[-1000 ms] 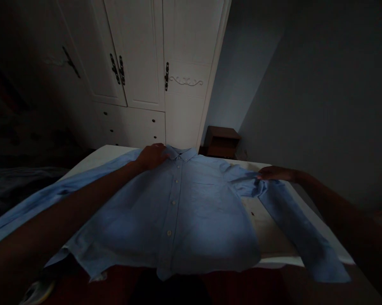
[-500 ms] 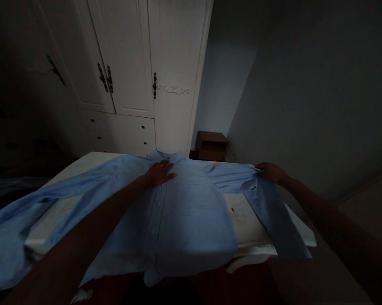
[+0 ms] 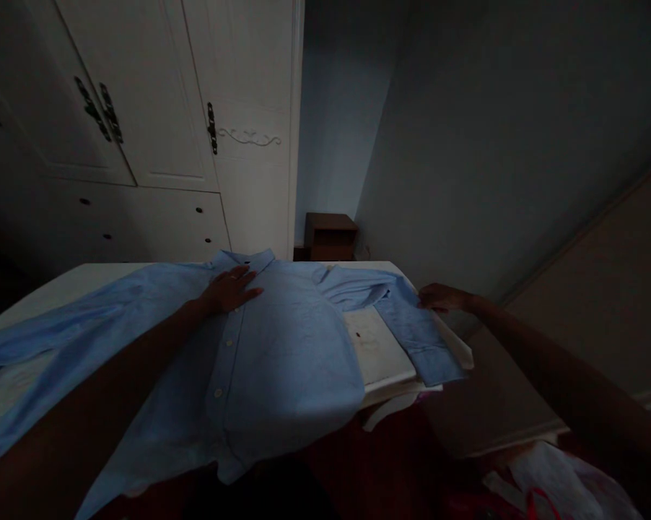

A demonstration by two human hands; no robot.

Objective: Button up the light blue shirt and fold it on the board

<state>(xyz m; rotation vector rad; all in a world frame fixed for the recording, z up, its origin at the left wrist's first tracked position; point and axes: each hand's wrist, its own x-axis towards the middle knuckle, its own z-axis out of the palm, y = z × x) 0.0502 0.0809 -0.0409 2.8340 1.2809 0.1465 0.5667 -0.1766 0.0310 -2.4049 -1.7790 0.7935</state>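
Observation:
A light blue button-up shirt (image 3: 282, 347) lies face up and spread out on a white table (image 3: 382, 354). My left hand (image 3: 229, 289) rests flat on the shirt's chest just below the collar, fingers stretched out. My right hand (image 3: 439, 297) is at the table's right edge, fingers closed on the fabric of the shirt's right sleeve (image 3: 412, 328), which bends at the elbow and hangs toward the table's front edge. The other sleeve (image 3: 60, 325) stretches across the table to the left.
A white wardrobe (image 3: 157, 137) with dark handles and drawers stands behind the table. A small brown nightstand (image 3: 330, 235) sits in the corner by the grey wall. White plastic bags (image 3: 553, 484) lie on the floor at the lower right.
My view has swung to the right. My right hand has moved inward along the sleeve and folded its lower part. My left hand stays flat on the shirt's chest.

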